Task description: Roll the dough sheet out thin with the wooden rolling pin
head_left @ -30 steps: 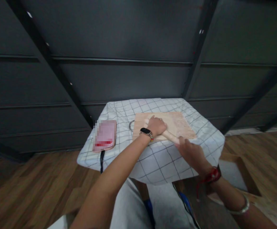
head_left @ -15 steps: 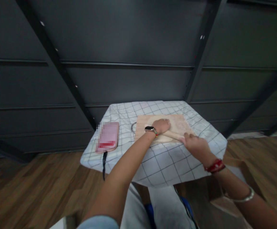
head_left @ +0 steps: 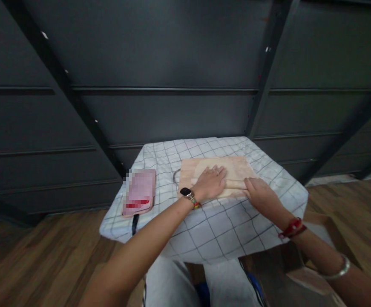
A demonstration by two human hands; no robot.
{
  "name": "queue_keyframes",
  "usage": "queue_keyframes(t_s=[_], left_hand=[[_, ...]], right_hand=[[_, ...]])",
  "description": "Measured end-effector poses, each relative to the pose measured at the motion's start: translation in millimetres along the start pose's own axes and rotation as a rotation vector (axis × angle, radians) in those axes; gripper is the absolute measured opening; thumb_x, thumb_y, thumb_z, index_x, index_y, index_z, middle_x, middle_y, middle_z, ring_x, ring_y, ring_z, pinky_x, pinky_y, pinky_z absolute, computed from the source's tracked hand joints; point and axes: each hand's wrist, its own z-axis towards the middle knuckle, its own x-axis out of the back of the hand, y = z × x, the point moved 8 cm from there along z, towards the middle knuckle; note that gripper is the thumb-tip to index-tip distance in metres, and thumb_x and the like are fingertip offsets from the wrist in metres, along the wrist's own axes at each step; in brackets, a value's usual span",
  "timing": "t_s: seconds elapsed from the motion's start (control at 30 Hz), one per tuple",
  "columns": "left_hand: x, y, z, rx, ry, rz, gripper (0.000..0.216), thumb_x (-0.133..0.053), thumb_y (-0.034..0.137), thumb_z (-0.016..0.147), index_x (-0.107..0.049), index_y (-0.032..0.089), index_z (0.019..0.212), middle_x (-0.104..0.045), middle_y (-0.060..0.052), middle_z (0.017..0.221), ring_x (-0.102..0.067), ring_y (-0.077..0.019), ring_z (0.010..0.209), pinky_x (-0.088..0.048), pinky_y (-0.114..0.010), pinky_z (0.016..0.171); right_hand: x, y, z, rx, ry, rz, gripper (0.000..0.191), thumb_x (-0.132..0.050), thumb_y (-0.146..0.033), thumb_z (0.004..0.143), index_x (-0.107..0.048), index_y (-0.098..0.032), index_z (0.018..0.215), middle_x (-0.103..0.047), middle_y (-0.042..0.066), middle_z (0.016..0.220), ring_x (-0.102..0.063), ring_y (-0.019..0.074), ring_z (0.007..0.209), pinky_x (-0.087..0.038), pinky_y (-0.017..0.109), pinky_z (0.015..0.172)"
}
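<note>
A sheet of pale rolled-out dough (head_left: 231,168) lies on a wooden board (head_left: 188,167). Across its near part rests a light wooden rolling pin (head_left: 235,184). My left hand (head_left: 211,182) lies flat over the pin and dough, fingers stretched forward and slightly apart; its palm covers the pin's left part. My right hand (head_left: 262,194) is closed round the pin's right end at the board's right edge.
A white checked cloth (head_left: 211,230) covers the small table. To the left lies a pink phone-like case (head_left: 142,185) with a black strap (head_left: 135,224). A metal ring (head_left: 175,175) shows by the board. An open cardboard box (head_left: 324,226) stands lower right; a dark panelled wall (head_left: 172,115) rises behind.
My left hand has gone from curled over the pin to flat with fingers extended, and its wrist has come nearer me. My right hand stays on the pin's end. The view has shifted slightly.
</note>
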Motion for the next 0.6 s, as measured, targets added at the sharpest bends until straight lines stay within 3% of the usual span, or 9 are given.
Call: queue_keyframes(t_s=[0.07,0.17,0.27,0.37,0.5,0.6], left_hand=[[3.4,-4.4,5.0,0.061,-0.009,-0.011,0.05,-0.02,0.032,0.095,-0.029,0.013,0.141,-0.032,-0.011,0.149,-0.026,-0.0254,0.137,-0.02,-0.045,0.111],[3.2,-16.7,10.5,0.22,-0.053,-0.022,0.049,-0.021,0.029,0.095,-0.033,0.009,0.138,-0.034,-0.016,0.147,-0.03,-0.0286,0.135,-0.024,-0.048,0.108],[-0.2,-3.7,-3.1,0.162,-0.069,-0.019,0.049,-0.022,0.03,0.094,-0.036,0.009,0.136,-0.037,-0.016,0.145,-0.034,-0.0282,0.133,-0.026,-0.047,0.107],[3.4,13.7,-20.2,0.067,-0.018,-0.015,0.053,-0.02,0.031,0.094,-0.028,0.01,0.142,-0.03,-0.012,0.149,-0.023,-0.0257,0.139,-0.018,-0.042,0.112],[12.8,3.2,-12.7,0.214,-0.014,-0.032,0.052,-0.02,0.027,0.094,-0.032,0.008,0.14,-0.031,-0.015,0.148,-0.025,-0.0276,0.138,-0.019,-0.045,0.111],[15.8,1.7,-9.4,0.228,-0.001,-0.04,0.051,-0.021,0.028,0.094,-0.033,0.011,0.14,-0.033,-0.013,0.148,-0.026,-0.0277,0.138,-0.018,-0.047,0.111]], right_hand=[[-0.1,1.0,0.3,0.019,0.02,0.035,0.032,-0.037,-0.029,0.095,-0.057,-0.007,0.107,-0.062,0.015,0.094,-0.055,0.0243,0.088,-0.039,0.036,0.082],[-3.7,3.9,9.2,0.019,-0.03,0.093,0.031,-0.033,-0.027,0.095,-0.06,-0.01,0.097,-0.063,0.013,0.088,-0.055,0.0229,0.085,-0.039,0.036,0.082],[-1.8,-1.6,2.7,0.058,-0.015,0.148,0.032,-0.034,-0.027,0.094,-0.057,-0.008,0.107,-0.063,0.014,0.095,-0.056,0.0232,0.09,-0.04,0.036,0.083],[-1.1,-8.5,-7.4,0.113,0.008,0.193,0.036,-0.037,-0.028,0.093,-0.052,-0.006,0.118,-0.063,0.015,0.104,-0.057,0.0234,0.094,-0.041,0.036,0.086],[-2.5,-4.3,10.2,0.072,-0.008,0.188,0.038,-0.032,-0.03,0.095,-0.057,-0.007,0.113,-0.064,0.016,0.106,-0.058,0.0244,0.097,-0.043,0.037,0.087],[1.7,-7.1,16.7,0.039,0.005,0.182,0.039,-0.03,-0.03,0.096,-0.058,-0.008,0.112,-0.065,0.016,0.106,-0.059,0.0246,0.096,-0.044,0.037,0.086]])
